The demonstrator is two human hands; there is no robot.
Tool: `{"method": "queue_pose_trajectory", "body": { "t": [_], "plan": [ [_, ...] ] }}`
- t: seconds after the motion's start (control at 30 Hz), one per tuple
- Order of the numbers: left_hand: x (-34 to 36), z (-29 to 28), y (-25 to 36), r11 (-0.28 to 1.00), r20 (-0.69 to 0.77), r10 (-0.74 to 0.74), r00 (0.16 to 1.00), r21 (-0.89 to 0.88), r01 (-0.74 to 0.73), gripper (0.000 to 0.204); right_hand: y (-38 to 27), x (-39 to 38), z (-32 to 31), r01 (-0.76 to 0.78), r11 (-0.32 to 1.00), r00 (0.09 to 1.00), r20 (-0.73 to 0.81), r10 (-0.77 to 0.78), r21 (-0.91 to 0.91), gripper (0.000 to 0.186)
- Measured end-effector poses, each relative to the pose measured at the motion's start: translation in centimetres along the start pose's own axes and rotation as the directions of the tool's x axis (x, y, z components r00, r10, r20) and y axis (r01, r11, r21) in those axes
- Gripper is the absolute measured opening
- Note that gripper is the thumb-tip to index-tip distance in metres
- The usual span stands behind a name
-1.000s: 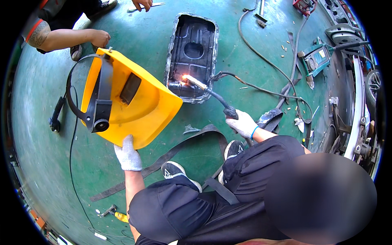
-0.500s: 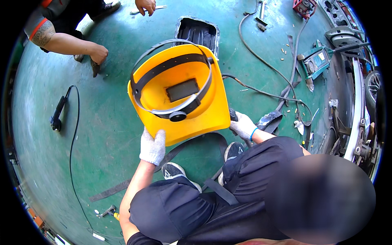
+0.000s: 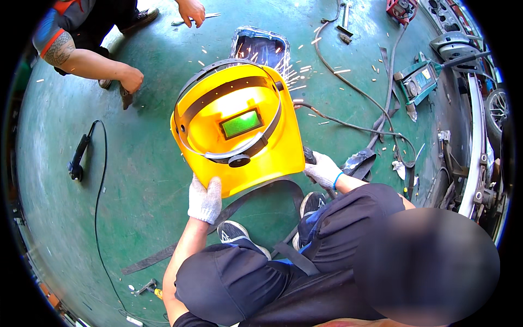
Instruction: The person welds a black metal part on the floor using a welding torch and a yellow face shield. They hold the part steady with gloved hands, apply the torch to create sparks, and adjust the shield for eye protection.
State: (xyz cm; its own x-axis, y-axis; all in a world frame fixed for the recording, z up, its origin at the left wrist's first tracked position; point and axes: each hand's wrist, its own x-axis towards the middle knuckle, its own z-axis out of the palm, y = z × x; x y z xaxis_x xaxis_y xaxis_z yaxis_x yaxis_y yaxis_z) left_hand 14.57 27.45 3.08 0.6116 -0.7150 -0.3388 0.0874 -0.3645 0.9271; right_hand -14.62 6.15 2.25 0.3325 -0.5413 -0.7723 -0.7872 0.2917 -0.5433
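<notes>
My gloved left hand [image 3: 204, 201] grips the lower edge of a yellow welding helmet [image 3: 201, 136], whose dark headband faces me and whose window glows green. My gloved right hand [image 3: 321, 170] is shut on a welding torch's dark handle [image 3: 309, 157] just right of the helmet; the torch's front end is hidden behind it. Bright sparks [image 3: 291, 73] spray from behind the helmet around a metal pan [image 3: 259, 41] on the floor, mostly hidden by the helmet.
A co-worker [image 3: 81, 54] crouches at upper left, hands near small tools. An angle grinder [image 3: 79, 158] with a cord lies left. Hoses [image 3: 365, 87], straps, a green floor jack [image 3: 417, 82], a red machine [image 3: 400, 11] and metal car parts [image 3: 471, 141] are on the right.
The helmet has swung right and turned, now covering much of the pan and the torch tip. Sparks have appeared around the pan and the helmet's window has turned bright green.
</notes>
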Motion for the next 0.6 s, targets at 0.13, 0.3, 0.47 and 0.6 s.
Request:
{"method": "queue_pose_trajectory", "body": {
  "t": [0.13,0.3,0.47,0.6],
  "plan": [
    [0.1,-0.4,-0.7,1.0,-0.008,-0.003,1.0,-0.017,0.003,0.039,-0.2,0.0,0.0,-0.022,1.0,1.0,0.012,0.022,-0.004,0.021],
    [0.0,-2.2,-1.2,0.966,-0.094,-0.089,0.992,-0.249,0.063,0.038,1.0,0.0,-0.4,0.017,0.994,1.0,0.013,-0.019,0.104,0.023],
    [0.0,-6.0,-2.1,0.949,-0.403,-0.115,0.908,-0.315,-0.02,0.048,0.8,-0.1,-0.3,0.034,0.999,0.999,0.011,-0.034,0.033,0.026],
    [0.1,-7.2,-2.4,0.896,-0.462,-0.153,0.874,-0.438,-0.075,0.051,0.6,-0.3,-0.6,0.026,0.999,1.0,0.003,-0.026,0.03,0.026]
  ]
}}
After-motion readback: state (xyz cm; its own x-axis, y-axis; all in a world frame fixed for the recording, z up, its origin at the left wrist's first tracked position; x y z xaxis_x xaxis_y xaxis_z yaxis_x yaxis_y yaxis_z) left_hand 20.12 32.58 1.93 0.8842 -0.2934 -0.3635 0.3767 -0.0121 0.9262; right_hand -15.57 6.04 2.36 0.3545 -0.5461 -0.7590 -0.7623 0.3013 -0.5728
